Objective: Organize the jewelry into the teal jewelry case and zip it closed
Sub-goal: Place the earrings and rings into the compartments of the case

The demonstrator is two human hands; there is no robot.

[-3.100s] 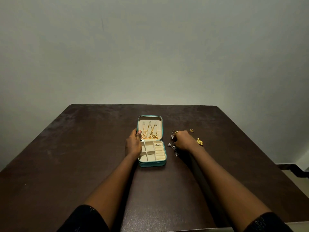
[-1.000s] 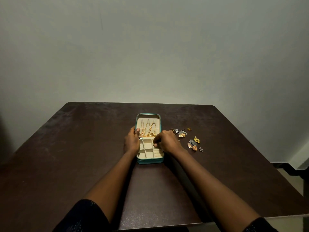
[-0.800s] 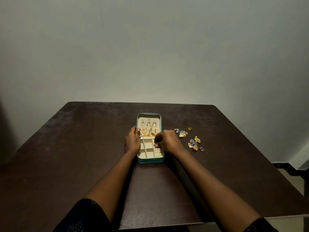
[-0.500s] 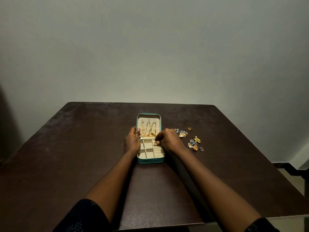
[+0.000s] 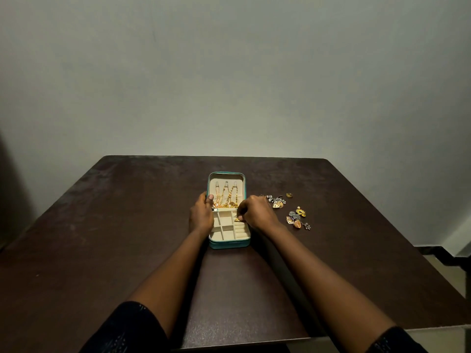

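Note:
The teal jewelry case [image 5: 229, 243] lies open flat on the dark table, cream inside. Gold chains [image 5: 226, 198] hang in its far lid half. My left hand [image 5: 201, 217] grips the case's left edge at the hinge, thumb over the rim. My right hand [image 5: 256, 214] hovers over the right side of the near tray and pinches a small gold ring [image 5: 237, 219] above the ring slots. Loose earrings [image 5: 297, 218] lie on the table to the right of the case, with more earrings [image 5: 276, 201] just beyond my right hand.
The dark wooden table [image 5: 127, 238] ends at a plain wall behind it. Its right edge drops to a floor with a dark rail [image 5: 443, 253]. A small gold piece [image 5: 289, 195] lies farthest out among the loose jewelry.
My right hand left the loose pile at the right and came over the tray with a small gold piece. It has since crept a little toward the ring slots. My left hand stayed put.

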